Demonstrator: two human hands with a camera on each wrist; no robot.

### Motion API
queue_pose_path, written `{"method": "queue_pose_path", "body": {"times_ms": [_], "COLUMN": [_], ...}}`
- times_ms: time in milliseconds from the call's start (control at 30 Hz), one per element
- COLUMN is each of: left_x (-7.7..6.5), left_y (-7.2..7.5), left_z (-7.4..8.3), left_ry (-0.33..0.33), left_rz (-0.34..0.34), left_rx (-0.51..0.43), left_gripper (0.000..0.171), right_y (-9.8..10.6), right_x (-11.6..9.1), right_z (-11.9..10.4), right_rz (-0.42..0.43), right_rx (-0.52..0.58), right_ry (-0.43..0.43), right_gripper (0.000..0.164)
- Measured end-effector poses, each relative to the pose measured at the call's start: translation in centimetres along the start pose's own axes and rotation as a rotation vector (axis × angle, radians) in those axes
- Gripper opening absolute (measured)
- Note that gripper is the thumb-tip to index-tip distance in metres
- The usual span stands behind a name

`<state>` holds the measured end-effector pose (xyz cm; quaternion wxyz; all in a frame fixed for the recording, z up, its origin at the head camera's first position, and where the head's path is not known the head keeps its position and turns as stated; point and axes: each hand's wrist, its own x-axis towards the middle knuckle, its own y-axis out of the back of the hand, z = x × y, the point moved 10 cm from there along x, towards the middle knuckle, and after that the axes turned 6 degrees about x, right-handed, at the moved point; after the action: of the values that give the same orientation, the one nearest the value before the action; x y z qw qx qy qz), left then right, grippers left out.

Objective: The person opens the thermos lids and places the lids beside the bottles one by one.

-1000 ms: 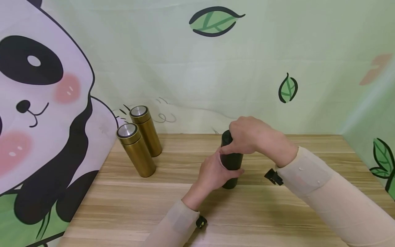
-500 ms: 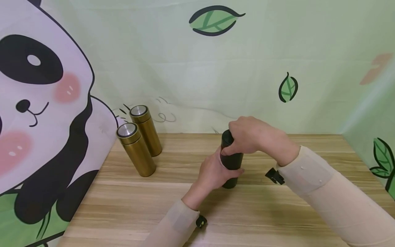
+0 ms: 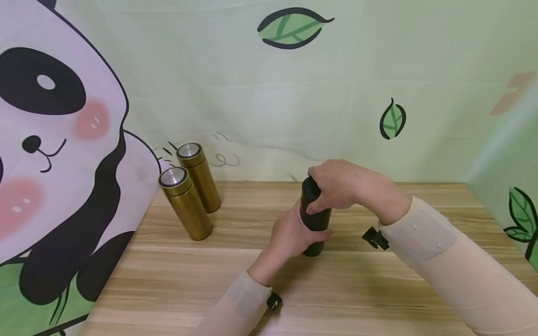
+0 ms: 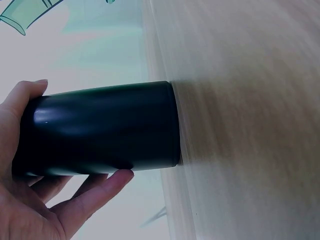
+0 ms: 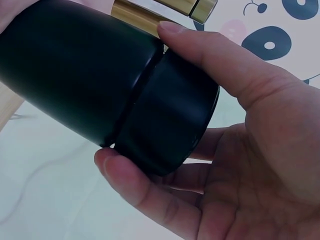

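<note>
A black thermos bottle [image 3: 316, 220] stands upright on the wooden table, right of centre in the head view. My left hand [image 3: 293, 232] grips its body; in the left wrist view the bottle's base [image 4: 172, 125] meets the tabletop. My right hand [image 3: 342, 184] holds the round black lid [image 5: 167, 107] at the top, thumb on one side and fingers on the other. A groove shows between lid and body in the right wrist view, with a small sliver of light at its edge.
Two gold thermos bottles with silver-topped lids stand at the left, the front one [image 3: 187, 205] nearer me and the rear one [image 3: 201, 179] close behind. A printed panda backdrop [image 3: 210, 70] rises behind the wooden table [image 3: 357, 294].
My right hand has turned slightly around the lid, its thumb sliding right across the front and its fingers shifting left at the back. The left hand and bottle stay in place.
</note>
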<state>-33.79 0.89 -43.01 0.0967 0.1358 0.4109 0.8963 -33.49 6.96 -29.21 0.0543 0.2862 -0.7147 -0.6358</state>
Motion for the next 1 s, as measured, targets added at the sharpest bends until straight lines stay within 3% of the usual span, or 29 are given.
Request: {"method": "queue_pose_path", "body": {"times_ms": [367, 733, 1000], "left_x": [0.03, 0.07, 0.05], "left_y": [0.05, 0.01, -0.06], "left_z": [0.05, -0.05, -0.10], "left_ry": [-0.007, -0.007, 0.004], "left_rz": [0.010, 0.019, 0.009], "left_rx": [0.015, 0.008, 0.009], "left_gripper": [0.084, 0.082, 0.082], "right_y": [0.19, 0.03, -0.03], "right_x": [-0.14, -0.34, -0.49], "right_z": [-0.42, -0.69, -0.89], "right_rz": [0.005, -0.032, -0.047], "right_rx": [-0.002, -0.015, -0.024], "right_ry": [0.051, 0.068, 0.083], "right_gripper": [0.049, 0.075, 0.078]}}
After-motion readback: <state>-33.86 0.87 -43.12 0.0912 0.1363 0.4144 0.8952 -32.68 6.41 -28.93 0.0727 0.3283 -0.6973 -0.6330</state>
